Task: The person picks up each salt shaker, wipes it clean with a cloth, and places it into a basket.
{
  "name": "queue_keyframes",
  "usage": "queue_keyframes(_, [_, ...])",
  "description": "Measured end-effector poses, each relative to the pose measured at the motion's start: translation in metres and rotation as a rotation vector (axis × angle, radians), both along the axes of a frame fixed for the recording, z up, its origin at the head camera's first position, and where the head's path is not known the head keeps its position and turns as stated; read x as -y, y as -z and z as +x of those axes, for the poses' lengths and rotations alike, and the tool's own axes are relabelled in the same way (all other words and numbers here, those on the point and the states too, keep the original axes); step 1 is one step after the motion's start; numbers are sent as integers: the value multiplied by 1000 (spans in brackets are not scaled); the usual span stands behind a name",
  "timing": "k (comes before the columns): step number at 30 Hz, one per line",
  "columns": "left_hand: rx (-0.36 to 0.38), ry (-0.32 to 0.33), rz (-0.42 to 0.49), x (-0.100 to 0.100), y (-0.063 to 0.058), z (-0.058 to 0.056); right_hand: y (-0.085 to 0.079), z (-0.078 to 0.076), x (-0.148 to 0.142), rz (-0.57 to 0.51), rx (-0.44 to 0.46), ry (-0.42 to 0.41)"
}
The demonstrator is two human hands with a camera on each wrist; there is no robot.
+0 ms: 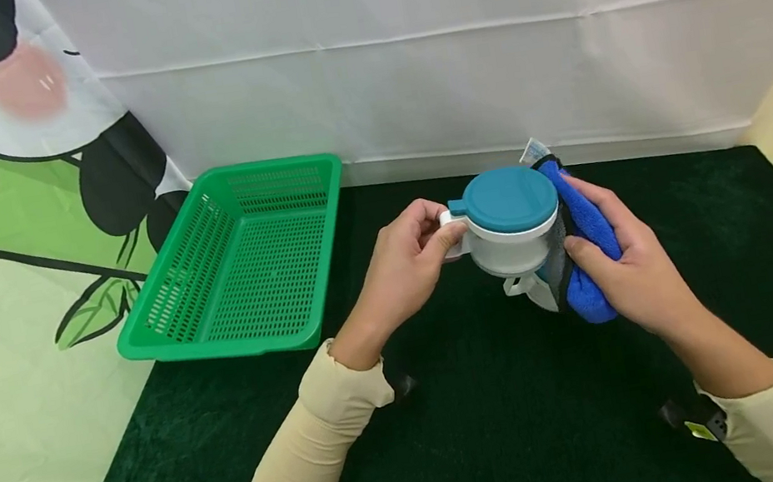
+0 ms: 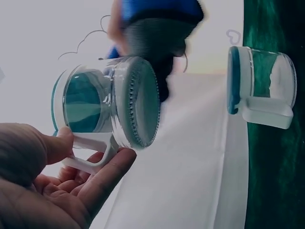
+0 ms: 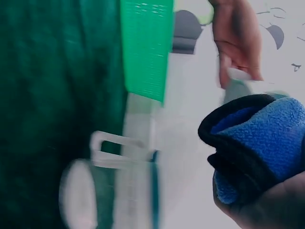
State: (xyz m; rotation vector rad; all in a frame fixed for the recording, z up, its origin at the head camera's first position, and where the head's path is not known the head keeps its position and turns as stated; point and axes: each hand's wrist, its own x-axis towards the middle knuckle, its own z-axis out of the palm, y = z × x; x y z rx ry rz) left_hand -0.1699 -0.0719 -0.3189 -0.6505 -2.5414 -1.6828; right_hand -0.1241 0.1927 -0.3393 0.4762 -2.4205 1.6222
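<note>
Left (image 1: 405,259) and right hands (image 1: 628,262) flank the held, teal-lidded jar (image 1: 506,254).

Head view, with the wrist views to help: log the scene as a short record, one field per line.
Left hand: pinches the handle of a jar
Jar: raised off the table, lid on
Right hand: holds a cloth
Cloth: blue and grey, folded, beside the raised jar
Second jar: upright on the table, lid on
Basket: green, on the left
</note>
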Motion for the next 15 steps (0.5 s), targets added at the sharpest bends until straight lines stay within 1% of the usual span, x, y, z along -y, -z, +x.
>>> queue_keyframes(4, [4, -20, 37, 1, -4, 0, 16, 3, 1, 4, 64, -26])
queue_keyframes(7, [1, -42, 31, 1, -5, -1, 18, 10, 4, 4, 56, -22])
queue_keyframes(9, [8, -47, 17, 1, -4, -1, 14, 14, 7, 5, 26, -2])
queue_keyframes(11, [15, -39, 1, 0, -3, -1, 7, 16, 9, 3, -17, 20])
queue_keyframes(15, [12, -3, -32, -1, 0, -1, -10, 13, 8, -9, -88, 50])
